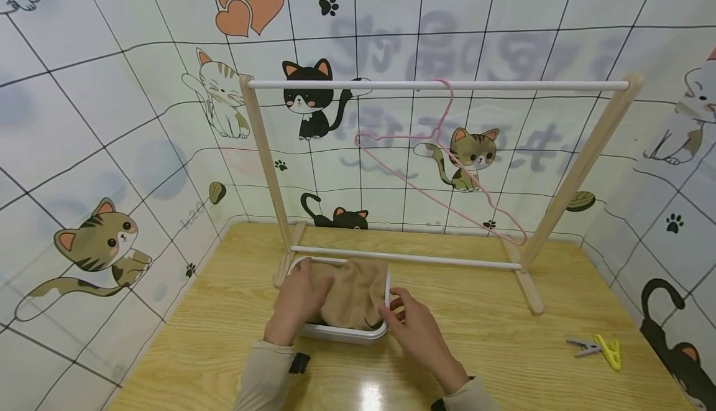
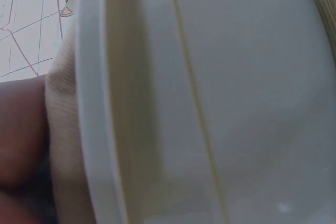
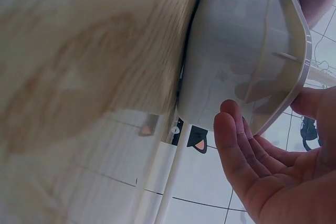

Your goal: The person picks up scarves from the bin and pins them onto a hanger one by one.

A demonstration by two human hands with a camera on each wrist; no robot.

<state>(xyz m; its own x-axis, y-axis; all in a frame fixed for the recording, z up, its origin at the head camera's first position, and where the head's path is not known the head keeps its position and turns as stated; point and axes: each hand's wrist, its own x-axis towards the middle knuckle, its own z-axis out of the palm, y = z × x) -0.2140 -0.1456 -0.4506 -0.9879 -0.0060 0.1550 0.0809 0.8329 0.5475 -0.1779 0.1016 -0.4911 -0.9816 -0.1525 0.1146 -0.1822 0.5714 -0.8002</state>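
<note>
Tan crumpled fabric [image 1: 355, 296] lies in a white rectangular plastic tub [image 1: 347, 336], near left, under the left hand's [image 1: 299, 301] spread thumb and fingers. With the right hand's [image 1: 413, 324] fingers loose by its right rim, tugging might drag the tub.

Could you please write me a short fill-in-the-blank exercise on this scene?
1. The brown cloth lies inside a container coloured ____.
2. The pink hanger hangs from the ____ of the two horizontal bars on the rack.
3. Beside the gray clip on the table lies a second clip coloured ____.
4. The animals printed on the wall covering are ____.

Missing words: white; upper; yellow; cats.
</note>
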